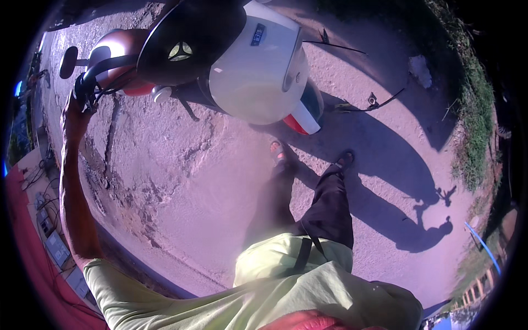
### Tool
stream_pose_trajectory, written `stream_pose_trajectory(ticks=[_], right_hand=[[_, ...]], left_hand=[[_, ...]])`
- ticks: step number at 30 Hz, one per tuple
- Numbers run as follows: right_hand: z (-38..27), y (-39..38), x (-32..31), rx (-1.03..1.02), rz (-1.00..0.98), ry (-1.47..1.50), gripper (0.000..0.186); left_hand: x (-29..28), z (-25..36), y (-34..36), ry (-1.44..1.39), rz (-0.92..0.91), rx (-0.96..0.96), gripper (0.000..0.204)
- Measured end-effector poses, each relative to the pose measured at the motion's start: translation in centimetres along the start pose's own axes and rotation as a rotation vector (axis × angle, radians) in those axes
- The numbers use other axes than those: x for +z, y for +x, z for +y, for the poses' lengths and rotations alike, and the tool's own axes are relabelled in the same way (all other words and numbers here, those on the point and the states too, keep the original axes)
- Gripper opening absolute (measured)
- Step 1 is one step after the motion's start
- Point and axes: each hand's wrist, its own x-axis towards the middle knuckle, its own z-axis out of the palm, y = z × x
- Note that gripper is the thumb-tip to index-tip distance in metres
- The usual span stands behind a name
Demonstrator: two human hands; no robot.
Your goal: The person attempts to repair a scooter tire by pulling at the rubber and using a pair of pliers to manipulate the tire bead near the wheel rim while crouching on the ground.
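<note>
My left hand (80, 107) reaches up at the left, fingers wrapped round the black handlebar grip (84, 88) of a scooter at the top of the head view. The scooter has a red front part (118, 77), a round mirror (69, 61), a black seat (192, 30) and a white rounded body (253, 80) with red trim low on the right. My feet (278, 151) in sandals stand on the ground just below it. My right hand is not in view.
Cracked concrete (181, 187) surrounds me, with shadows to the right. Green grass (470, 143) edges the right side, near a blue pipe (484, 245) and a pale stone (421, 71). Devices with tangled cables (58, 247) sit by a red surface at far left.
</note>
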Motion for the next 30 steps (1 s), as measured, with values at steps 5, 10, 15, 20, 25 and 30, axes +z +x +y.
stream_pose_trajectory(ticks=[5, 10, 15, 20, 25, 30], right_hand=[[5.0, -2.8, 2.2, 0.107, 0.000, 0.097, 0.020], [6.9, -3.7, 3.5, 0.157, -0.016, 0.148, 0.021], [8.8, -4.5, 3.5, 0.193, -0.025, 0.196, 0.022], [10.7, -5.0, 2.9, 0.224, -0.031, 0.228, 0.023], [11.9, -3.7, 1.1, 0.203, -0.059, 0.232, 0.025], [15.7, -4.4, 0.1, 0.260, -0.065, 0.277, 0.026]], left_hand=[[0.8, 0.9, -1.4, -0.078, -0.079, -0.039, 0.081], [0.4, -5.0, -0.3, -0.145, -0.108, -0.035, 0.068], [1.3, -4.1, 0.6, -0.008, 0.040, 0.081, 0.061], [1.9, -2.0, -1.5, -0.044, 0.043, -0.040, 0.072], [-0.3, -7.4, -0.7, 0.223, 0.093, 0.069, 0.077], [0.7, 4.6, -3.1, 0.113, -0.036, -0.252, 0.092]])
